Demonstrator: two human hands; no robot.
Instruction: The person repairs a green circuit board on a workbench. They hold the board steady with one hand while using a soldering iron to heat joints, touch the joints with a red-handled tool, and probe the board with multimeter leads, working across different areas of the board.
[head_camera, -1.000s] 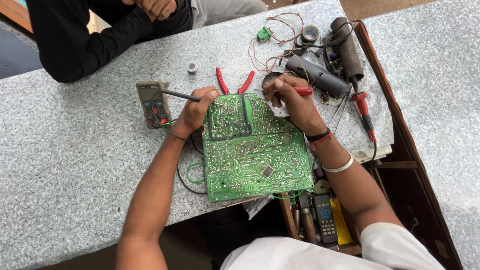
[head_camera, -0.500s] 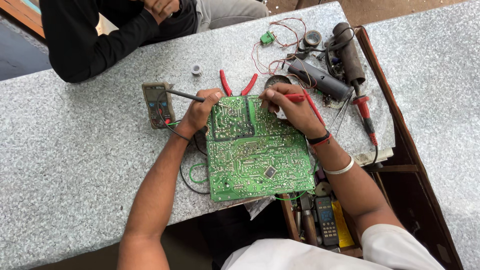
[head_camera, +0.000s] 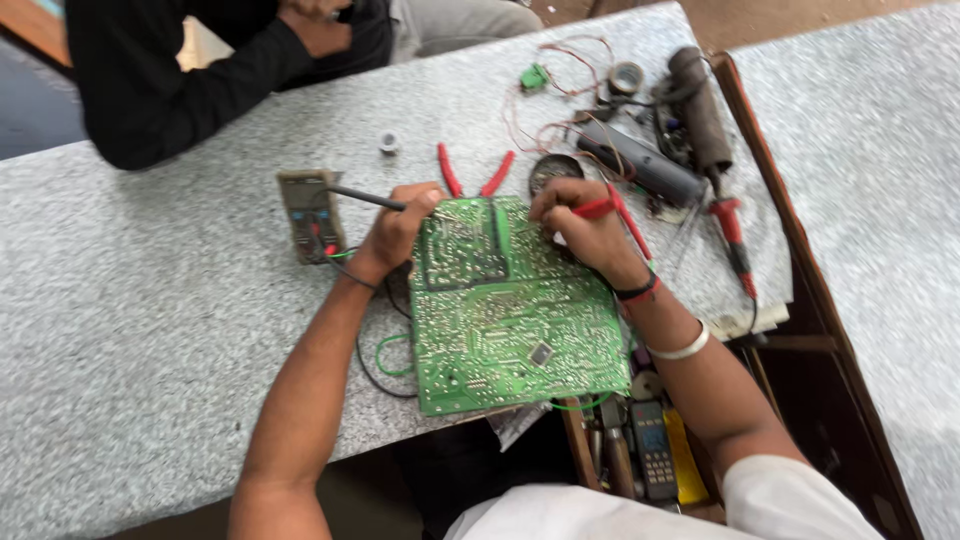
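Right now your left hand (head_camera: 400, 232) grips the black probe (head_camera: 365, 198), and your right hand (head_camera: 580, 225) grips the red probe (head_camera: 610, 208). Both hands are closed around them and rest at the top edge of the green board (head_camera: 510, 310). That board lies flat on the grey desk (head_camera: 150, 330), near you, with the meter (head_camera: 308, 215) just to its left. Keep each tip on one small solder dot only. Press softly so a tip does not slide onto the next dot. Hold both hands steady while you look at the meter.
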